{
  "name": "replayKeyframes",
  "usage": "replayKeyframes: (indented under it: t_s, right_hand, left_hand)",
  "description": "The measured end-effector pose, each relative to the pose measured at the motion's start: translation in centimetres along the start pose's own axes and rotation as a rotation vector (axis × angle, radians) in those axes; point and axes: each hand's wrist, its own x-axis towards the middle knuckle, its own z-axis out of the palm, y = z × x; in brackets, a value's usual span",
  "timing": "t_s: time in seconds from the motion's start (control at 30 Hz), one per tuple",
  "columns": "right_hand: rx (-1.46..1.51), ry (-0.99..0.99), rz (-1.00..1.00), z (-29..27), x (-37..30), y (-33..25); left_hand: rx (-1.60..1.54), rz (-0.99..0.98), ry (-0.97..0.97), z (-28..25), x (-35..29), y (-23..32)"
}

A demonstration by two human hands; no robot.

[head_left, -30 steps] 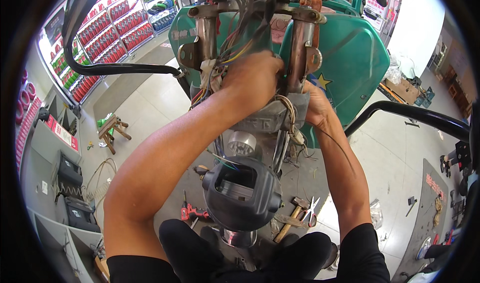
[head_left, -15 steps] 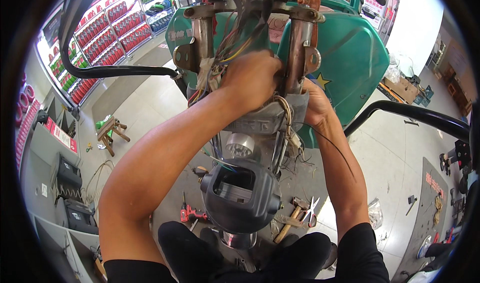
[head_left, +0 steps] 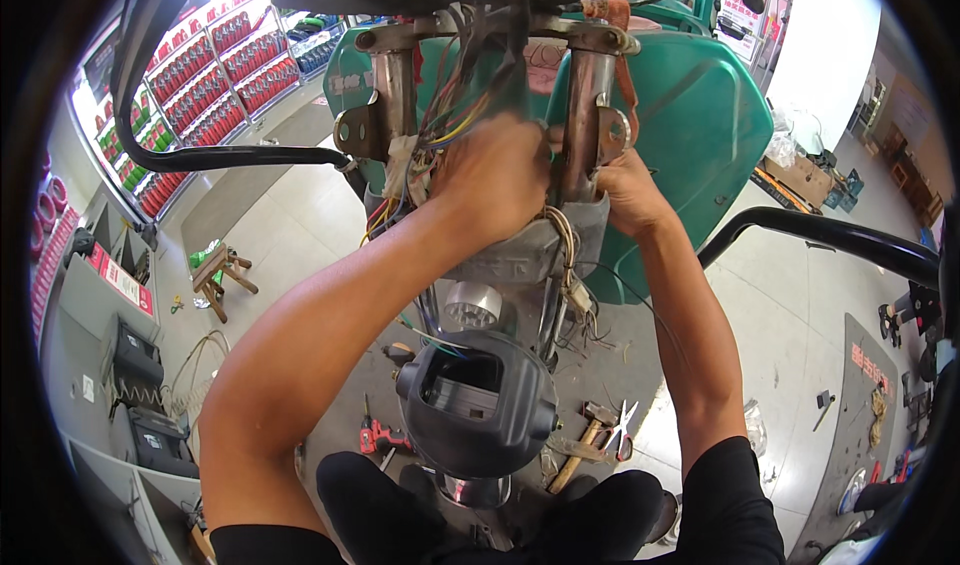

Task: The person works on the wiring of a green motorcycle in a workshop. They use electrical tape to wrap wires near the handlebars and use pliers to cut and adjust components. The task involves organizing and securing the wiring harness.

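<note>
My left hand (head_left: 493,173) reaches between the two metal fork tubes of a vehicle's front end, curled and slightly blurred; its fingertips are hidden. Beside it hangs a bundle of coloured wires (head_left: 452,130) with white connectors. At the outer side of the right fork tube (head_left: 583,130), my right hand (head_left: 634,195) is closed with fingers bent toward the tube, just below a bracket with a hole (head_left: 612,135). What either hand grips does not show. Below both hands is a grey plastic cover (head_left: 510,253). A thin black wire runs past my right wrist.
A black headlight housing (head_left: 475,405) sits low in front of my knees. On the floor lie a red drill (head_left: 383,435), a hammer (head_left: 580,450) and scissors (head_left: 622,431). Green body panels (head_left: 700,145) stand behind the fork; black bars (head_left: 830,233) curve out both sides.
My right hand has risen along the fork tube toward the bracket, and its fingers show more. My left hand stays between the tubes, shifted slightly. The whole view has moved a little.
</note>
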Motion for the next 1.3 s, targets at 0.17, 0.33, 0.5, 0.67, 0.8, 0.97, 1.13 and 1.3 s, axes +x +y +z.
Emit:
replayKeyframes:
  t_s: [0.17, 0.33, 0.5, 0.67, 0.8, 0.97, 1.13, 1.3]
  right_hand:
    - [0.003, -0.038, 0.111, -0.5, 0.7, -0.3]
    - [0.075, -0.008, 0.058, 0.8, 0.5, -0.8]
    - [0.062, -0.024, 0.086, 0.3, 0.4, -0.9]
    - [0.004, -0.002, 0.089, 0.6, 0.5, -1.2]
    - [-0.017, 0.023, 0.046, 1.2, 0.4, -0.9]
    - [-0.08, 0.025, 0.065, 0.0, 0.9, 0.2]
    - [-0.171, -0.012, 0.011, -0.3, 1.2, 0.6]
    - [-0.139, 0.058, 0.022, 0.7, 0.9, 0.1]
  left_hand:
    - [-0.006, -0.009, 0.0, 0.2, 0.0, -0.2]
    - [-0.016, -0.017, 0.007, 0.2, -0.2, -0.2]
    - [-0.013, -0.023, 0.008, 0.1, -0.2, -0.1]
    - [-0.006, -0.006, 0.029, 0.3, -0.1, -0.1]
    - [-0.016, -0.003, 0.032, 0.2, -0.3, -0.2]
    - [-0.028, 0.006, 0.035, 0.4, -0.2, -0.3]
    - [0.041, 0.023, 0.001, 0.4, -0.1, -0.4]
    - [0.103, 0.051, -0.001, 0.6, 0.1, -0.3]
